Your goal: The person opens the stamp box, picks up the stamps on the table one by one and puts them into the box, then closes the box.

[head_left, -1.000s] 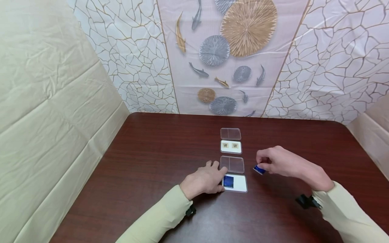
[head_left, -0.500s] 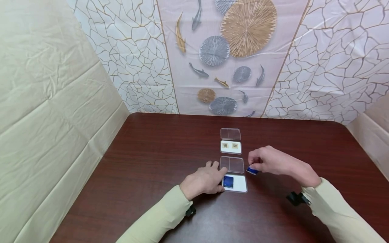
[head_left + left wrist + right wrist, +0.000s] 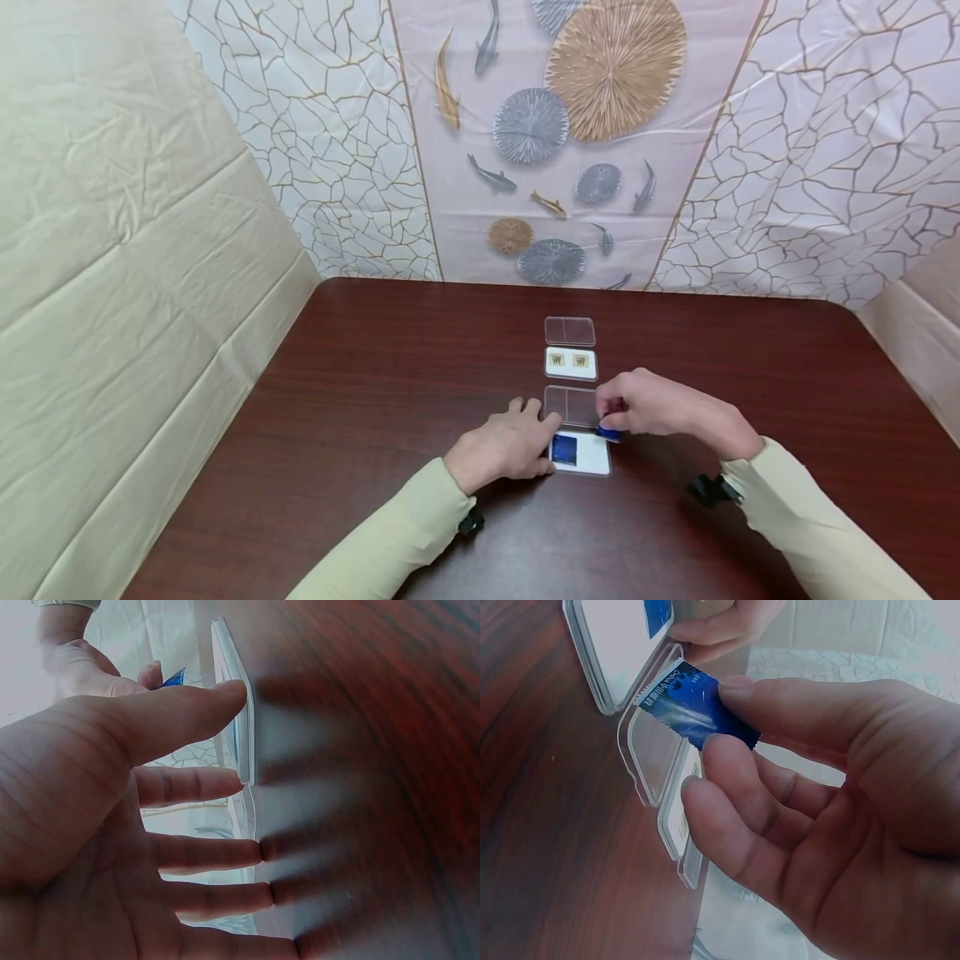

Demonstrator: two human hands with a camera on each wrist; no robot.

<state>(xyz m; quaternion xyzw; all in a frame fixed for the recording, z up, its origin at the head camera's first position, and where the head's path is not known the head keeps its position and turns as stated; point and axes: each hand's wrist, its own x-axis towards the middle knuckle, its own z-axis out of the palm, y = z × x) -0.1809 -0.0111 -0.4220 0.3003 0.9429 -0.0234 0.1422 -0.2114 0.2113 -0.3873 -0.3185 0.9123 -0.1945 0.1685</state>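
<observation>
Between thumb and fingertips my right hand [image 3: 652, 404] pinches a blue postage stamp [image 3: 694, 705] with perforated edges and white lettering. The stamp is tilted, close over the far right corner of a shallow case with a white insert [image 3: 595, 454]. A second blue stamp [image 3: 564, 450] lies on the left half of that insert. My left hand [image 3: 506, 442] rests on the table with its fingers spread and straight. Its thumb and index finger touch the left side of the same case. Just beyond is its clear lid [image 3: 581, 407], partly behind the right hand in the head view.
Farther back lies another white case [image 3: 570, 373] holding two small beige stamps, with a clear lid [image 3: 570, 332] behind it. All stand in one column on the dark brown table [image 3: 397, 358]. A patterned cloth backdrop [image 3: 360, 167] rises at the table's far edge.
My right hand has moved left with the blue stamp, from the table right of the near case to over the case's right edge. The left hand has stayed put.
</observation>
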